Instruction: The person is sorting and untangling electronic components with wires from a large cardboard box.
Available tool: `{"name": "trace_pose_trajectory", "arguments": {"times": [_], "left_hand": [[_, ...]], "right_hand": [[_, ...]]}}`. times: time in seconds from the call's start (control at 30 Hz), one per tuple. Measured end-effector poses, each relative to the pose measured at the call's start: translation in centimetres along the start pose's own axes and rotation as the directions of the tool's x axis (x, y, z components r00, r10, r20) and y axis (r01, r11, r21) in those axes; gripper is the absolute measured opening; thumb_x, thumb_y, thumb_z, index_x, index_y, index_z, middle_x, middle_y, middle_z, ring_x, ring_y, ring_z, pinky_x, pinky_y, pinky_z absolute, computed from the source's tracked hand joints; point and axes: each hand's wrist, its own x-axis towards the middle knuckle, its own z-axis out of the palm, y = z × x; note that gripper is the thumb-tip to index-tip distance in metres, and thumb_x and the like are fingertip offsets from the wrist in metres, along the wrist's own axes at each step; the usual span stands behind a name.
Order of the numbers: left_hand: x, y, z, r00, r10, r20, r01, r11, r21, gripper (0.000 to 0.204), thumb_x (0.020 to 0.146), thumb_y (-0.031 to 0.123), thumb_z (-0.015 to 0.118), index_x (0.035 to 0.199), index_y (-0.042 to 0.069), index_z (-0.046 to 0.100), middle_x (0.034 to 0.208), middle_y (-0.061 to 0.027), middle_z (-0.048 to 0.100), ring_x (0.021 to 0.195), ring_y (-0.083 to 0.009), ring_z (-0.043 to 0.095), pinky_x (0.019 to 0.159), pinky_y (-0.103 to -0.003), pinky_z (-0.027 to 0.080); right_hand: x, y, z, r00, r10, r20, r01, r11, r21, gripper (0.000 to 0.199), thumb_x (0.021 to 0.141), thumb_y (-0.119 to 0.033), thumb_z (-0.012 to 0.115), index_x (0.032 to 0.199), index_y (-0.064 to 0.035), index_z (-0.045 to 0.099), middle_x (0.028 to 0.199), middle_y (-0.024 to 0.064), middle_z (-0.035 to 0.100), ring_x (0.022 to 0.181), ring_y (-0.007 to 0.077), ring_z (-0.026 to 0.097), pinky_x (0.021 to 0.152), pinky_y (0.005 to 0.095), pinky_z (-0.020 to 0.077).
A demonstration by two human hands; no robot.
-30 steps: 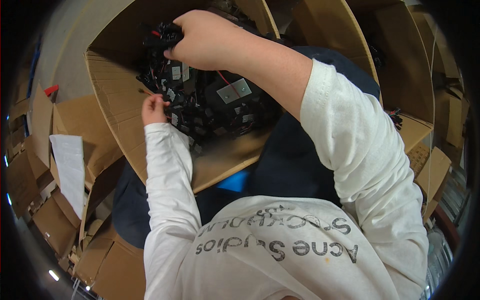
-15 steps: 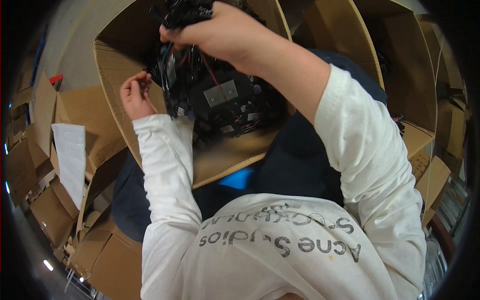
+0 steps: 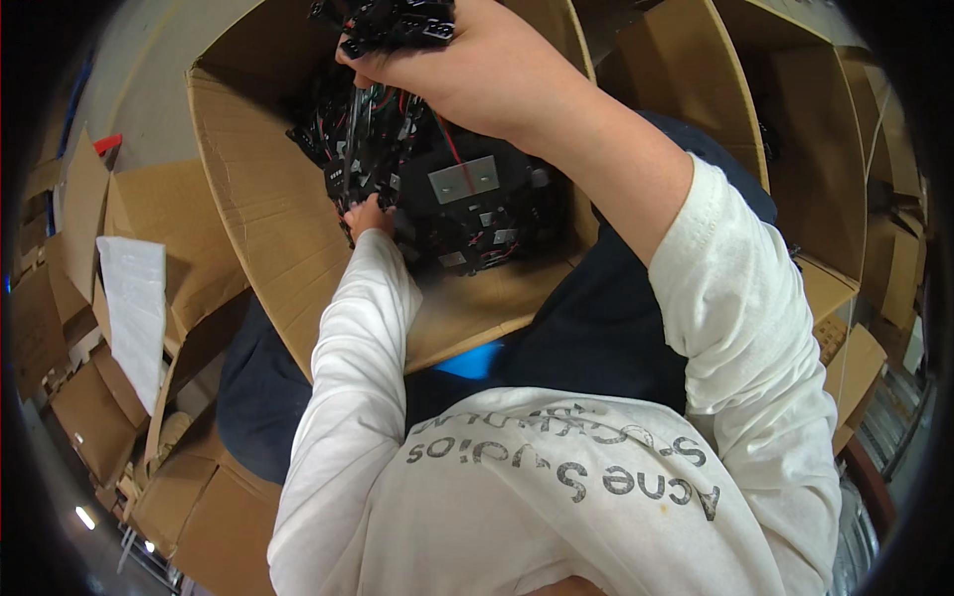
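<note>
1. The right hand (image 3: 467, 70) is raised near the top of the view, fingers clenched around a bundle of black cable connectors (image 3: 393, 22); black and red wires hang from it down into the box.
2. The left hand (image 3: 368, 214) is lower, inside the cardboard box (image 3: 268, 228), touching the black wire mass (image 3: 378, 149). Its fingers are mostly hidden by the wires, so I cannot tell if they grip or are released.
3. The box is open and tilted toward the person. Inside lie black electronic parts (image 3: 477, 214) w/ small grey and white labels, approx. in the middle of the box.
4. The right forearm crosses over the box's right side and hides part of the contents.
5. Around: more open cardboard boxes (image 3: 755, 109) to the right, flattened cardboard (image 3: 149, 214) to the left, w/ a white paper sheet (image 3: 134, 308) lying on it.
6. A small blue thing (image 3: 472, 360) shows under the box's near edge; cannot tell what it is.
7. The person wears a white long-sleeve shirt (image 3: 556, 497) and dark trousers.
</note>
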Motion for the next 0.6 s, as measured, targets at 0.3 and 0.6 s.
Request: {"name": "trace_pose_trajectory", "arguments": {"times": [0.3,0.6], "left_hand": [[-3.4,-0.3,-7.8,0.852,0.523,-0.037,-0.521,0.852,0.039,0.031,0.091,0.029,0.071,0.115,0.010,0.065,0.122,-0.0158,0.057,0.114,-0.0401,0.058,0.100,-0.045,0.047],[-18.1,7.9,-29.2,0.727,0.653,-0.214,-0.512,0.723,0.464,0.015,0.089,0.027,0.067,0.088,0.013,0.074,0.091,-0.0073,0.070,0.097,-0.0317,0.066,0.081,-0.045,0.054]], "right_hand": [[0.8,2.5,3.8,0.996,-0.086,-0.039,0.089,0.993,0.081,0.014,0.094,-0.007,0.070,0.107,-0.0012,0.069,0.094,0.0037,0.071,0.091,0.0154,0.065,0.084,0.0313,0.0520],[0.0,3.8,2.9,0.980,-0.193,-0.045,0.192,0.981,-0.015,0.024,0.097,-0.024,0.072,0.109,-0.0035,0.074,0.094,0.0017,0.072,0.094,0.0121,0.065,0.092,0.0276,0.0470]]}}
